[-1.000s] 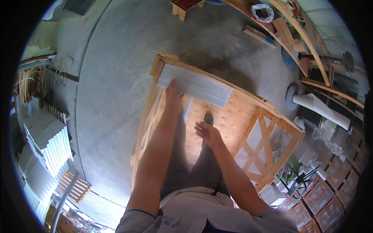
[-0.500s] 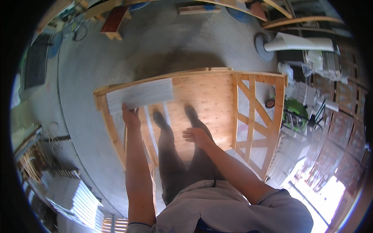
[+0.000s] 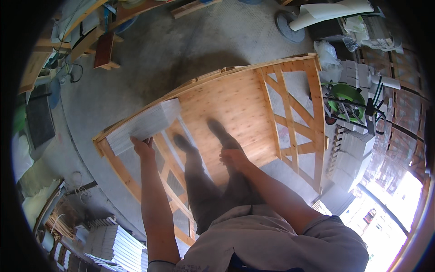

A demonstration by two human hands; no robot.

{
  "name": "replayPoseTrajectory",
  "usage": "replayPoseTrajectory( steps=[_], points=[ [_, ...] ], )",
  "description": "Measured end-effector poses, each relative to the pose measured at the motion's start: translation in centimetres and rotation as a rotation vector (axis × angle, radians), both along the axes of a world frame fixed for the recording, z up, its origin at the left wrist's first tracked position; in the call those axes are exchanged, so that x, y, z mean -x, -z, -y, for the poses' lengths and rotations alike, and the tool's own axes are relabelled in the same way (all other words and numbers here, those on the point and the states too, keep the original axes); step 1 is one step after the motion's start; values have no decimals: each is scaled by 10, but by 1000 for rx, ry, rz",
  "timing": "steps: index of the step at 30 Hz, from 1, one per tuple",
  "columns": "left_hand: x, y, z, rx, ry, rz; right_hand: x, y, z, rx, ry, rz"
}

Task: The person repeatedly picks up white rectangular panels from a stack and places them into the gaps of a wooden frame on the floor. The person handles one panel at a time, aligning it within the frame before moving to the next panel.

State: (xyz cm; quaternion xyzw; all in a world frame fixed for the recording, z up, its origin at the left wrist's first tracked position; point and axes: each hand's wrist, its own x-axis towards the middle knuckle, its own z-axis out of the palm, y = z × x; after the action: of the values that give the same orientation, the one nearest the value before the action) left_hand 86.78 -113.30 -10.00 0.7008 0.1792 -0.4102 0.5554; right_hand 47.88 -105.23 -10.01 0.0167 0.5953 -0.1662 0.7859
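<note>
My left hand (image 3: pixel 143 148) is at the near edge of a long pale grey-white stack (image 3: pixel 144 125), perhaps of thin sheets. Its thumb and fingers are apart and touch that edge; part of the fingers is hard to make out. The stack lies along the far left side of a large wooden crate frame (image 3: pixel 232 97) with a plywood panel inside. In front of my right thigh, my right hand (image 3: pixel 234 157) hangs with its fingers curled in, and nothing shows in it. My feet stand within the crate frame.
Slatted sides with diagonal braces (image 3: pixel 297 106) bound the crate at right. Beyond them stand a green round-bodied machine (image 3: pixel 346 97) and pale stacked slabs (image 3: pixel 351 154). A white roll (image 3: pixel 333 11) lies far right, a reddish-brown bench (image 3: pixel 104 49) far left. White stacked pieces (image 3: pixel 115 245) stand near left.
My view has turned, so the crate and stack appear tilted and shifted left. My left hand stays at the stack's near edge. The right hand's fingers, stretched out before, have curled in.
</note>
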Motion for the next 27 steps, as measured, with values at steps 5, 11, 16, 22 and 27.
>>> replayPoseTrajectory(
  steps=[5,11,16,22,27],
  points=[
    [0,-3,6,35,8,-38,24,-5,23,24,-78,5],
    [13,-5,15,-81,-11,28,42,-9,38,33,-46,-139],
    [-3,-7,1,-131,-6,-122,45,-9,40,12,-82,-165],
    [39,20,-129,-156,42,-56,71,6,54,229,-447,-71],
    [148,42,-303,-414,419,205,106,21,79,547,-758,-53]
  ],
)
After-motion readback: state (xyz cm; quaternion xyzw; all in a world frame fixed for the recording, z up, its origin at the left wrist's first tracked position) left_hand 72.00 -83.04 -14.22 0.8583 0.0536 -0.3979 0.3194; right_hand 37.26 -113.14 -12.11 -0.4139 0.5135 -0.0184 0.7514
